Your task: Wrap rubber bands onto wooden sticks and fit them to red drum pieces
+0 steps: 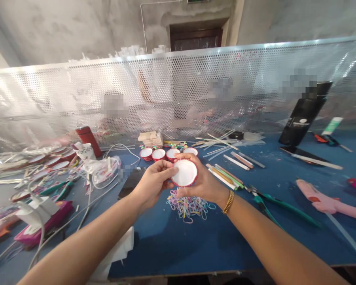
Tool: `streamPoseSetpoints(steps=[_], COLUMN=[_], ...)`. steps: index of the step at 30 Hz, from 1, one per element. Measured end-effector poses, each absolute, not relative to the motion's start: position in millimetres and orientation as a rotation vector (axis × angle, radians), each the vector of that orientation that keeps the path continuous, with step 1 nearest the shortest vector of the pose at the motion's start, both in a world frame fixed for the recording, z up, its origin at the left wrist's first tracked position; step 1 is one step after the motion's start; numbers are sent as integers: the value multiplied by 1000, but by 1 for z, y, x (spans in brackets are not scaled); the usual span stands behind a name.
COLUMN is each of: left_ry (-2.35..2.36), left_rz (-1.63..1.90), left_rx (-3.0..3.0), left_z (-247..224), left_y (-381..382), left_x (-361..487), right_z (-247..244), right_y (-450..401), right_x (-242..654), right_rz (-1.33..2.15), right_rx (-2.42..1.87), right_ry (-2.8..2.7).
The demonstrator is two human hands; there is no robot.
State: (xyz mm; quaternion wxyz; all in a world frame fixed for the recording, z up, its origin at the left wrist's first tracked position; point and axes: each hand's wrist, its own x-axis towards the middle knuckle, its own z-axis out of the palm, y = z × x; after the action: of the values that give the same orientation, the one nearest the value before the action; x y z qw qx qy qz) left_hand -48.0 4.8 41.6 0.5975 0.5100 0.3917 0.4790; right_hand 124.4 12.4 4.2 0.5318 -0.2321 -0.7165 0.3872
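A small round cup (184,173) with a red scalloped rim and a white inside is held between both hands above the blue table. My left hand (158,180) pinches its left edge, thumb over the rim. Around its right side curls my right hand (206,182), with a gold bracelet at the wrist. Below the hands lies a heap of pastel-coloured cord loops (190,208). Just behind stands a row of several similar red cups, among them one at the left end (146,153); the right ones are partly covered by my hand.
Green-handled pliers (287,208) and a pink glue gun (323,198) lie at right, near a tilted black bottle (302,118). Coloured sticks (225,176) are beyond my right hand. White cables, a red bottle (89,140) and a pink power strip (44,225) crowd the left. A perforated metal screen (172,91) closes the back.
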Motion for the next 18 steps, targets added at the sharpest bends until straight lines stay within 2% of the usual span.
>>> streamPoseSetpoints(steps=[5, 18], left_ry=[848, 857], left_rz=[1115, 1188], left_rx=[1190, 1270], left_z=[43, 48], left_y=[-5, -14], left_x=[-44, -42], right_z=[1, -1], right_y=[9, 8], right_x=[112, 114], right_rz=[1152, 1095], right_rx=[-418, -360], right_ry=[-1652, -1621])
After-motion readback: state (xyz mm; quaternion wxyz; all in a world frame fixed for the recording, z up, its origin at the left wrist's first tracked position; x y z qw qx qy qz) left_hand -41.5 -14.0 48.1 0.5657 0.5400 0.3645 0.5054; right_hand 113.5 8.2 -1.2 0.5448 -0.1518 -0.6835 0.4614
